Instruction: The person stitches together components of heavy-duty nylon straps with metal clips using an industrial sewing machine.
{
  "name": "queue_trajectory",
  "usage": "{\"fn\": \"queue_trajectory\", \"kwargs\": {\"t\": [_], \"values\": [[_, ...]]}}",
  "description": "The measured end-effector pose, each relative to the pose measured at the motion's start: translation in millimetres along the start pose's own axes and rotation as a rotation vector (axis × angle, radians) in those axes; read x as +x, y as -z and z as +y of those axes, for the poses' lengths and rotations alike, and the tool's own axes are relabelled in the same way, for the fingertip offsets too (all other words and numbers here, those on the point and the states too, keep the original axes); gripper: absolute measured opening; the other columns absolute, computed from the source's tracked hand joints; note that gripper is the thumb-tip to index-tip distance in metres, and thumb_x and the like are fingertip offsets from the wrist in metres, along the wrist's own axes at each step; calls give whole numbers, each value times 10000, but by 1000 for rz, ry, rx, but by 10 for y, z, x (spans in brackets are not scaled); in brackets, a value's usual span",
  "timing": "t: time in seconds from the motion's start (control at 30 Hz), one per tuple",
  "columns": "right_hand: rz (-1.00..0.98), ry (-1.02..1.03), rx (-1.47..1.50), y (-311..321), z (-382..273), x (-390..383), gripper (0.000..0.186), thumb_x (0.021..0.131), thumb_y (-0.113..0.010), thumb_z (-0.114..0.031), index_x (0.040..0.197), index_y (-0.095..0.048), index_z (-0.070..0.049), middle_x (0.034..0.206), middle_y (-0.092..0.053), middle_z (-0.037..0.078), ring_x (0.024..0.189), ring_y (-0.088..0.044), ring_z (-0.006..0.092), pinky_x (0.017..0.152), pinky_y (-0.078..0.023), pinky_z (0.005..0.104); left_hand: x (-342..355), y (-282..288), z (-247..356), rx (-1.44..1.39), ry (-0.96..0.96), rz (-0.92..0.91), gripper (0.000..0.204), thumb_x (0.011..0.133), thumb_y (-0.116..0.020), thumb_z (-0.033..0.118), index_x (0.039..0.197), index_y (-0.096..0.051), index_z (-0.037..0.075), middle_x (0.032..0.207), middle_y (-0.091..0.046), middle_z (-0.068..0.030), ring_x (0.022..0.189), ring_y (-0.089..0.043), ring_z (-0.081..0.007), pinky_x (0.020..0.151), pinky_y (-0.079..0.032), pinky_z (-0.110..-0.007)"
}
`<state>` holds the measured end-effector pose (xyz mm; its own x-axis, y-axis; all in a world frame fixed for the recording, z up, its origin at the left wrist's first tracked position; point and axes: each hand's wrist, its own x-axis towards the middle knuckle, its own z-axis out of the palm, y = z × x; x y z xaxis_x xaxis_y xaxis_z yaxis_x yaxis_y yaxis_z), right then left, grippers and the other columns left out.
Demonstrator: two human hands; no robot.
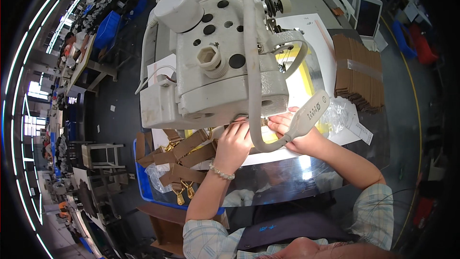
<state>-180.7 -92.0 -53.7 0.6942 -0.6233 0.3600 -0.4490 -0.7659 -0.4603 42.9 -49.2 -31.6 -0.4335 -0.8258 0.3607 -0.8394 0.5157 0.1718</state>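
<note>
A grey-white industrial sewing machine (225,76) fills the middle, its head hanging over the lit work spot. My left hand (234,143), with a beaded bracelet at the wrist, reaches under the head's front edge. Its fingers are bent together; their tips and whatever they hold are hidden. From the right, my right hand (293,132) comes in, fingers closed at a small piece of brown strap (264,122) between the hands. A pale, paddle-shaped part (309,115) on a curved tube covers some of this hand.
Left of the work spot, a blue bin (142,177) holds brown straps (189,145) with gold metal clasps (180,195). On the right stand a banded stack of brown pieces (358,72), crumpled clear plastic (338,115) and a small screen (368,17).
</note>
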Motion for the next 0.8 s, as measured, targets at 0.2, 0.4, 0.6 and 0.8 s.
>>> {"fn": "queue_trajectory", "kwargs": {"t": [0.2,0.4,0.6,0.8], "values": [[115,-45,123,-41,81,132,204,737,-637,-134,930,-619,-69,951,-608,68,924,-576,273,923,-405,420,-1,61,-14,16,11,-14,274,726,-603,73,993,-637,25,981,-626,-64,936,-602,-210,840,-500,-326],[-100,138,-152,158,115,260,175,739,-602,-176,905,-617,-124,954,-587,43,953,-563,224,970,-391,402,-17,106,-50,51,-5,5,296,739,-606,78,1031,-633,39,981,-627,-65,942,-601,-211,837,-499,-323],[-36,324,-531,114,162,148,252,741,-595,-167,987,-595,-115,1009,-581,29,941,-569,233,935,-435,419,-59,36,-42,54,5,1,286,741,-606,75,1023,-638,37,982,-628,-60,911,-609,-208,796,-514,-304],[-51,285,-397,162,108,199,210,782,-564,-187,974,-585,-104,982,-591,19,898,-578,188,906,-434,373,-9,-37,-97,61,-9,96,276,742,-614,80,1012,-643,34,945,-641,-46,880,-618,-198,761,-525,-301]]}}
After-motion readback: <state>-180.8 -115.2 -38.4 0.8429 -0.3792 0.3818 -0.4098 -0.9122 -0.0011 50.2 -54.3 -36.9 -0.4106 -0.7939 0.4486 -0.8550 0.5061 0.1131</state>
